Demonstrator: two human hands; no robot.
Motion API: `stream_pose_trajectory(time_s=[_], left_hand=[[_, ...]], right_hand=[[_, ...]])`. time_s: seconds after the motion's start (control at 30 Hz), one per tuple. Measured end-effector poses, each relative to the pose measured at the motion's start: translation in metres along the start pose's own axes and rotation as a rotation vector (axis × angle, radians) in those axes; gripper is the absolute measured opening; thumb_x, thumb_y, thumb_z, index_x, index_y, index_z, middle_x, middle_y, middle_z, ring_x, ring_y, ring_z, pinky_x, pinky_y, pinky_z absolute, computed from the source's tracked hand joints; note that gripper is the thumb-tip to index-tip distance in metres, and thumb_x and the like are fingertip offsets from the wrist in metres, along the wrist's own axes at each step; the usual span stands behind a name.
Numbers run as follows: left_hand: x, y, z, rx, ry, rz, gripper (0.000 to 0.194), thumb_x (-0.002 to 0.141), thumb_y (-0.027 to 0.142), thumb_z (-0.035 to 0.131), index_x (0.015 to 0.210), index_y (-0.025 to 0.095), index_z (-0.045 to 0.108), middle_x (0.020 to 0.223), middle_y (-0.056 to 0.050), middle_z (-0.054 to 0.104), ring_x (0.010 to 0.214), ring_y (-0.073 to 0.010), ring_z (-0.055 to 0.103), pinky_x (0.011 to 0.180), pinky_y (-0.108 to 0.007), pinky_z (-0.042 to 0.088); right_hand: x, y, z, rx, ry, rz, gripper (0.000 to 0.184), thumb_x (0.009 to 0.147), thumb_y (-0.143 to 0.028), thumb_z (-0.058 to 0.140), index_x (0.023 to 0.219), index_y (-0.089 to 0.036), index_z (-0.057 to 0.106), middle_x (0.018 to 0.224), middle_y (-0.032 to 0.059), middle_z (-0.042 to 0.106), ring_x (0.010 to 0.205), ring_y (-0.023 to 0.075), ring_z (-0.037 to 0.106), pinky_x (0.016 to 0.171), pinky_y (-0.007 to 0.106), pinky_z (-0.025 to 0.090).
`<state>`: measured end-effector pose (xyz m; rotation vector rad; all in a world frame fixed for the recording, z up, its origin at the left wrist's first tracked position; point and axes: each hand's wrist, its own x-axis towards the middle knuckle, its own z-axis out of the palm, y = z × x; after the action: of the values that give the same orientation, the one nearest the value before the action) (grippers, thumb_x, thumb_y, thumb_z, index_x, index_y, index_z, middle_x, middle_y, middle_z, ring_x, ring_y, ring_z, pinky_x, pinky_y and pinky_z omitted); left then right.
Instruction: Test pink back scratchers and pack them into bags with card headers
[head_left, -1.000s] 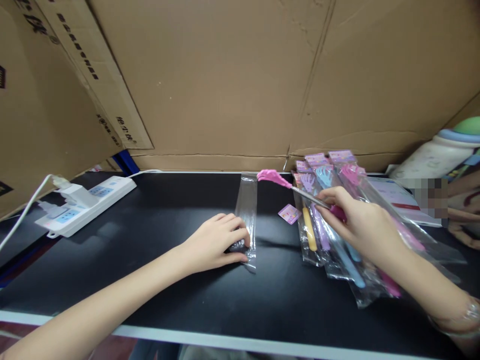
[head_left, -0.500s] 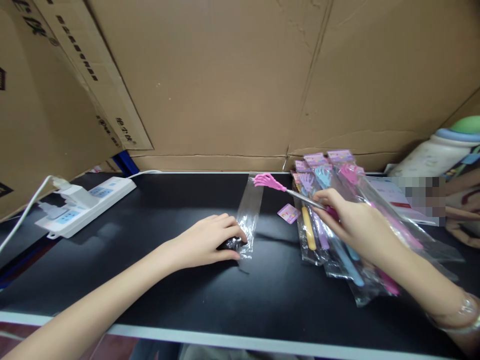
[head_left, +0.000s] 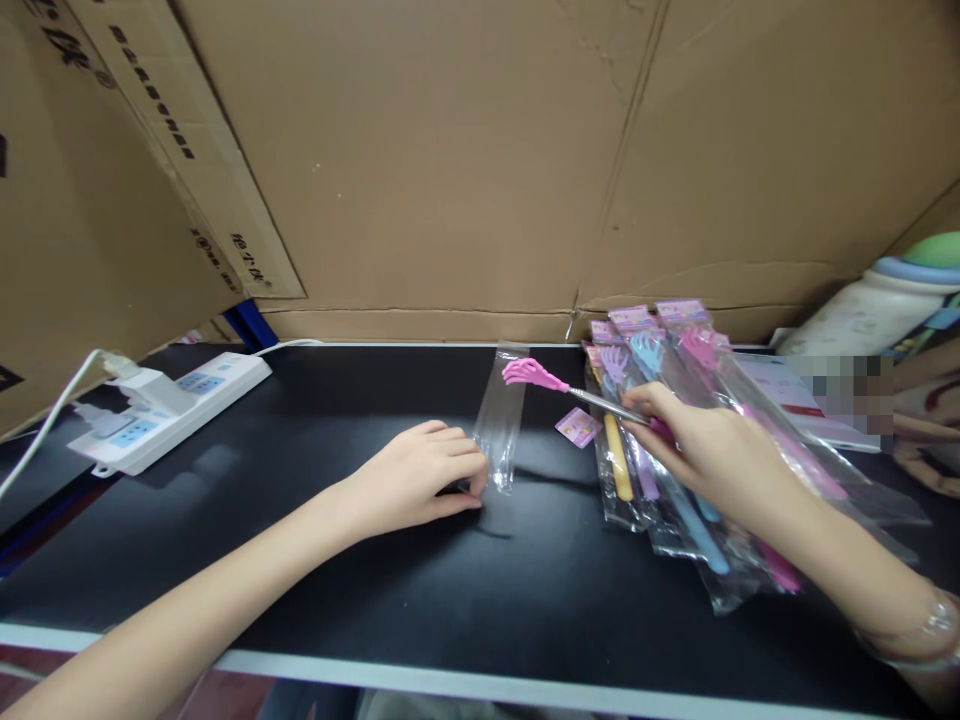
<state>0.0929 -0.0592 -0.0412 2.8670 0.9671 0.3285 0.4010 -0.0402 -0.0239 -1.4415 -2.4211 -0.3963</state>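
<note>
A pink back scratcher (head_left: 534, 374) with a hand-shaped head and a metal rod is in my right hand (head_left: 705, 450). The fingers wrap round its grip, and its head points left, above the table. A narrow clear plastic bag (head_left: 501, 415) lies flat below that head. My left hand (head_left: 439, 470) pinches the bag's near left edge between thumb and fingers; the exact contact is partly hidden. Just right of the bag lies a small pink-purple card (head_left: 577, 427). Bagged back scratchers (head_left: 641, 440) in yellow, purple, blue and pink are heaped under and beside my right hand.
A white power strip (head_left: 172, 410) with plugs and a cable lies on the left of the black table (head_left: 360, 590). Cardboard (head_left: 450, 180) walls the back and left. On the right stand a white bottle (head_left: 847, 310) and a co-worker's hand (head_left: 926, 465) shows.
The back scratcher's head has dropped slightly and shifted a little left. My left fingers have closed more tightly at the bag's edge, and the bag's near end has shifted slightly.
</note>
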Motion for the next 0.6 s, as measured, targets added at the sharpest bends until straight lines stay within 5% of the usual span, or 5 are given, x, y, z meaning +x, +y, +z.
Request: stream_pose_trajectory(time_s=[0.37, 0.6], left_hand=[[-0.003, -0.003, -0.007, 0.31, 0.287, 0.143, 0.03, 0.096, 0.026, 0.035, 0.089, 0.026, 0.064, 0.08, 0.001, 0.064, 0.073, -0.0104, 0.054, 0.068, -0.025, 0.036], [-0.007, -0.003, -0.015, 0.448, 0.492, 0.124, 0.02, 0.088, 0.017, 0.048, 0.084, 0.026, 0.065, 0.091, -0.001, 0.061, 0.081, -0.013, 0.052, 0.068, -0.024, 0.039]], right_hand=[[0.0, -0.002, -0.002, -0.019, 0.034, 0.007, 0.032, 0.092, -0.044, 0.034, 0.099, -0.02, 0.054, 0.057, -0.0007, 0.061, 0.041, 0.0154, 0.053, 0.043, 0.023, 0.029], [0.0, -0.002, -0.003, 0.003, 0.043, 0.013, 0.031, 0.092, -0.044, 0.034, 0.099, -0.021, 0.053, 0.06, -0.0003, 0.063, 0.041, 0.0148, 0.053, 0.043, 0.023, 0.03]])
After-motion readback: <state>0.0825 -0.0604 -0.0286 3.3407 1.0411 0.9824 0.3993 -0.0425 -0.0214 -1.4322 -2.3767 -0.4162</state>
